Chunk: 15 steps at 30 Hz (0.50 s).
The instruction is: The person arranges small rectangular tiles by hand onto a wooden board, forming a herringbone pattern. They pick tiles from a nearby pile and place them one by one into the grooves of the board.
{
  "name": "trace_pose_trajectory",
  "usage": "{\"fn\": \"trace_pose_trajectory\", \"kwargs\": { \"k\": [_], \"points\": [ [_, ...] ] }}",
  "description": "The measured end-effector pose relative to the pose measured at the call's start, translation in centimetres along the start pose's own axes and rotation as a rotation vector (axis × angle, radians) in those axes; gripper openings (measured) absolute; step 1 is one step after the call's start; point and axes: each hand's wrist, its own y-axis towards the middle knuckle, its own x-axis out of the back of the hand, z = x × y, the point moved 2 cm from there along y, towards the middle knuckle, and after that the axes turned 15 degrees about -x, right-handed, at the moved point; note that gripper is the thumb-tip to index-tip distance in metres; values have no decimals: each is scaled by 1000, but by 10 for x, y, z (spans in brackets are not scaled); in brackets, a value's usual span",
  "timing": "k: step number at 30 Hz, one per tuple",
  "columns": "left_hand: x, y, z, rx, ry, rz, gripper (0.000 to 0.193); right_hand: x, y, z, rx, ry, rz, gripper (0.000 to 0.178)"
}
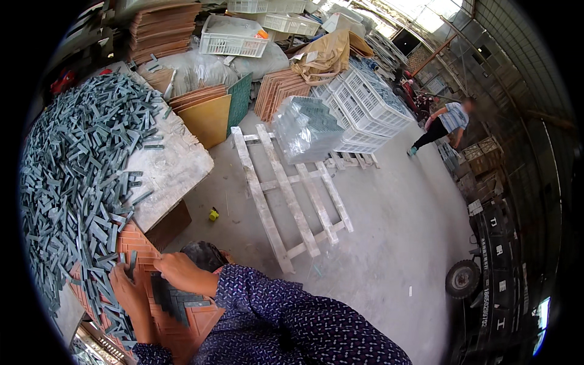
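An orange moulded tray (pixel 137 243) with a herringbone pattern lies in front of me. Dark grey-green stone strips (pixel 173 298) are set in part of its pattern. Over its left side, my left hand (pixel 129 295) is closed, with a narrow stone strip (pixel 132 260) upright at its fingertips. My right hand (pixel 182 272) reaches over the tray from the right, just above the set strips. Its thumb and fingers are pinched together; whatever they hold is too small to make out. A big heap of loose stone strips (pixel 79 158) spreads beside and partly over the tray.
The heap lies on a pale worktop (pixel 176 158). Beyond stand a wooden pallet (pixel 277 207), plastic-wrapped tiles (pixel 307 131), white crates (pixel 365 109) and stacked orange trays (pixel 161 30). A yellow object (pixel 213 214) lies on the floor. At right are a walking person (pixel 447 121) and a wheeled vehicle (pixel 493 274).
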Motion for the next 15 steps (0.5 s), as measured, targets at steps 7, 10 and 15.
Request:
{"fn": "trace_pose_trajectory", "kwargs": {
  "k": [7, 10, 15],
  "points": [
    [25, -44, -8, 835, -1244, -5, 11, 19, 10, 6, -53, 474, 154, 19],
    [24, -51, -16, 984, -1458, -8, 13, 27, 5, 7, -141, 584, 199, 19],
    [33, -58, -17, 961, -1339, -28, 16, 22, 4, 11, -108, 495, 218, 15]
  ]
}}
